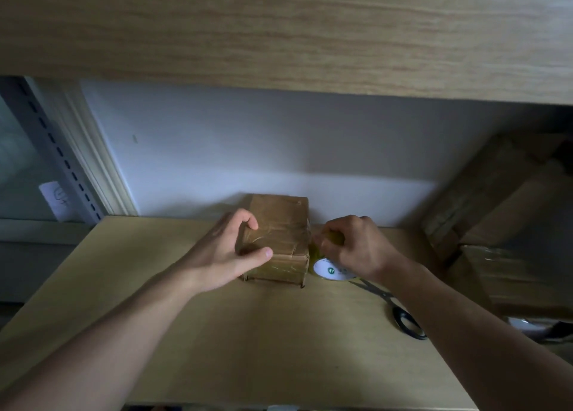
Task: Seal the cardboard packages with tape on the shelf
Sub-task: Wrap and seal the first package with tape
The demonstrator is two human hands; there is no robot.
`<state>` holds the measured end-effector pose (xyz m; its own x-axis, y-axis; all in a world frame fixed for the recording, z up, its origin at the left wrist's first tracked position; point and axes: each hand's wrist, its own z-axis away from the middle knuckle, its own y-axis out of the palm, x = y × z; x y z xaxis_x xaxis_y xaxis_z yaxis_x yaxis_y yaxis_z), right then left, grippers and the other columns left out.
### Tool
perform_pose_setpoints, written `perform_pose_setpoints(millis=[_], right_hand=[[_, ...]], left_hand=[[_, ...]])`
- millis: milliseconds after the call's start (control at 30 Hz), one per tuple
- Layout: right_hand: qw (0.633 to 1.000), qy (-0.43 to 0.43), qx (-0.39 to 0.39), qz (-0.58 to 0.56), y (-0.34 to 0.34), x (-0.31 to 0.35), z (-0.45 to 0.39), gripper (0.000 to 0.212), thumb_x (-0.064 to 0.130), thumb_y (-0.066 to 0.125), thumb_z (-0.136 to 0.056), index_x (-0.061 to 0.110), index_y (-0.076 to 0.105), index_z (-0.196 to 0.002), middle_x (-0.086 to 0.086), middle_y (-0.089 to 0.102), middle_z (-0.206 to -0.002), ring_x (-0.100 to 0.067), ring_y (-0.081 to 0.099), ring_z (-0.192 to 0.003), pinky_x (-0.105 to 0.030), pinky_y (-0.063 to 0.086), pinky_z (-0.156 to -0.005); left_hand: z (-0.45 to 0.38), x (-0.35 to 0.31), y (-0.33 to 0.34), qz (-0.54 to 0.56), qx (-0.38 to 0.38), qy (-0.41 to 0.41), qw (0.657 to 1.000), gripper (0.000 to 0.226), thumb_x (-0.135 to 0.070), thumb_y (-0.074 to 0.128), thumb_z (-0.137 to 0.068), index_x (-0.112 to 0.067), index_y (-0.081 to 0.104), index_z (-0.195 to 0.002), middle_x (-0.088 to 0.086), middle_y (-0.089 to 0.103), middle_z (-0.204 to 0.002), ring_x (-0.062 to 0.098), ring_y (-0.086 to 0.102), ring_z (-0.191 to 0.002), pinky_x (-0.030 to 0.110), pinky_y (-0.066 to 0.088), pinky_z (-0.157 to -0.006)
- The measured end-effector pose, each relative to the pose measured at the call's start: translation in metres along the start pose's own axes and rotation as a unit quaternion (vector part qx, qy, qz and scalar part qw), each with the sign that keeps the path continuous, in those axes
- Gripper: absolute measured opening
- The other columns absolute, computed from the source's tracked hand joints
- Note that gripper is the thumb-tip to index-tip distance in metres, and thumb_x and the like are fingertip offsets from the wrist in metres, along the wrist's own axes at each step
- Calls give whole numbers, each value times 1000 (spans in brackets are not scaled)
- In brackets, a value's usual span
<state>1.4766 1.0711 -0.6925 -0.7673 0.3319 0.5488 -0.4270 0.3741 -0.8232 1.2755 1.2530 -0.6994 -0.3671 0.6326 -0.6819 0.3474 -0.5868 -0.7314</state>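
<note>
box (279, 240) mid-shelf (217, 333) | tape roll (328, 268) just right | scissors (400, 311) right, nearer

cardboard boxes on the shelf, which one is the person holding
The small taped box at the middle of the shelf, against the wall: the left hand grips its left side. The bigger boxes stacked at the right go untouched.

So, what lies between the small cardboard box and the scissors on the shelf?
In the head view, the tape roll lies between the cardboard box and the scissors, with the right hand gripping it from above.
</note>
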Motion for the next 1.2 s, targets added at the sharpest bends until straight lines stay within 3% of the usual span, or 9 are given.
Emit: perform_pose_setpoints(millis=[133, 267, 433, 567, 667, 767, 867, 1000, 1200], right_hand=[[1000, 0, -3, 2, 0, 0, 0, 36, 48, 58, -95, 22, 64, -70, -2, 65, -65, -17, 60, -61, -33, 46, -57], [999, 16, -38, -34, 0, -2, 7, 31, 54, 59, -95, 25, 65, -89, 8, 67, -77, -6, 61, -70, -23, 46, -58], [981, 88, -16, -169, 2, -18, 17, 39, 54, 51, -102, 22, 63, -84, 8, 61, -76, -8, 55, -71, -29, 42, -69], [903, 197, -46, -379, 0, -19, 25, 42, 59, 60, -95, 24, 67, -116, 4, 68, -116, -11, 65, -105, -32, 50, -90], [864, 184, -111, -456, -14, -11, 22, 22, 40, 65, -96, 20, 65, -104, -2, 65, -114, -12, 65, -100, -28, 52, -82], [838, 103, -107, -525, -26, -1, 18, 41, 45, 63, -93, 4, 66, -95, -18, 67, -95, -27, 68, -91, -38, 55, -91], [826, 45, -76, -556, -30, 12, 17, 48, 39, 54, -99, -6, 62, -85, -22, 62, -78, -29, 61, -77, -36, 48, -83], [872, -18, -50, -487, -34, 26, 15, 60, 40, 49, -101, -2, 54, -58, -17, 48, -56, -27, 46, -56, -38, 37, -71], [925, 6, -77, -371, -50, 24, 15, 55, 32, 58, -102, 18, 52, -49, 2, 40, -50, -13, 43, -48, -27, 39, -61]], left_hand=[[-5, -58, 10, -109, 50, -74, 990, 114, -86, 70, -57, -48, 14, -149, 3, 11, -165, 32, 31, -149, 49, 39, -115], [-19, -84, 26, -88, 55, -175, 979, 138, -74, 85, -55, -47, -2, -159, 12, -19, -168, 40, 10, -156, 49, 32, -121], [-23, -84, 27, -59, 38, -193, 979, 137, -57, 92, -58, -43, 3, -160, 11, -13, -170, 31, -3, -158, 53, 25, -124], [-20, -78, 25, -21, 10, -163, 986, 132, -47, 93, -53, -44, 14, -158, -2, 18, -168, 26, 22, -153, 48, 38, -117], [-17, -69, 19, 106, -6, -152, 983, 131, -48, 95, -46, -47, 22, -154, 2, 38, -157, 23, 40, -141, 38, 41, -112], [-6, -62, 24, 279, 2, -147, 949, 117, -36, 98, -54, -46, 31, -149, -10, 56, -139, 16, 55, -124, 38, 48, -95], [6, -57, 35, 391, 49, -164, 904, 115, -49, 92, -40, -57, 35, -140, -18, 62, -133, 13, 64, -117, 53, 54, -98], [12, -48, 37, 430, 79, -147, 887, 112, -48, 91, -44, -59, 35, -141, -18, 65, -133, 15, 64, -122, 58, 49, -104], [18, -33, 38, 491, 74, -132, 858, 101, -37, 89, -49, -49, 44, -139, -6, 73, -125, 21, 71, -113, 57, 53, -100]])
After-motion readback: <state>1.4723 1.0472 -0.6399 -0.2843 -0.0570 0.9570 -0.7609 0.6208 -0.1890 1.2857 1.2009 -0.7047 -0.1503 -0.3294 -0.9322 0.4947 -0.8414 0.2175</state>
